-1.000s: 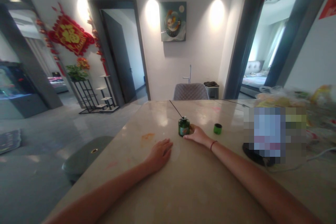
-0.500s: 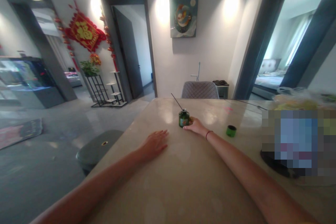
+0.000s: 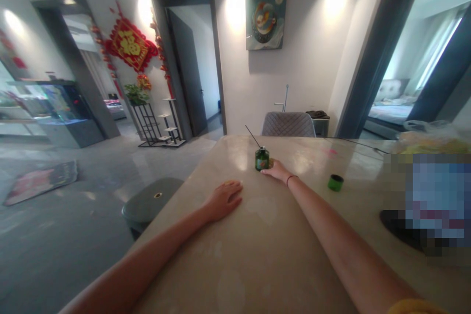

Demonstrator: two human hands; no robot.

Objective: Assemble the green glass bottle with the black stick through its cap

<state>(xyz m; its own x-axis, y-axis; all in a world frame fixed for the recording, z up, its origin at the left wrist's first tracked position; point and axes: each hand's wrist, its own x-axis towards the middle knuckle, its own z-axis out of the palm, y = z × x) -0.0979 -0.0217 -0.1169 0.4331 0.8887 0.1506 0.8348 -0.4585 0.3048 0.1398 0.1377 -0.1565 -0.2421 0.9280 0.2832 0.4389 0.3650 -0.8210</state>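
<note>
A dark green glass diffuser bottle (image 3: 262,160) with a label stands upright on the table, toward its far side. One thin dark stick (image 3: 253,136) leans out of its neck to the left. My right hand (image 3: 275,170) is wrapped round the bottle's right side, the thumb at its lower front; the other fingers are partly hidden behind it. Nearer to me and to the left, my left hand (image 3: 225,199) lies palm down on the table, fingers stretched out and holding nothing. A short green cap or ring (image 3: 335,183) sits to the right of my right hand.
The pale glossy table (image 3: 253,255) spreads before me. A quilted grey chair (image 3: 289,124) is behind its far edge, a grey-green stool (image 3: 152,201) at its left. On the right are a blurred-out patch (image 3: 437,196), plastic bags (image 3: 432,142) and a dark cable (image 3: 364,145).
The view has turned slightly left. My right hand and the bottle appear a little farther from me on the table. My left hand stays flat in about the same place.
</note>
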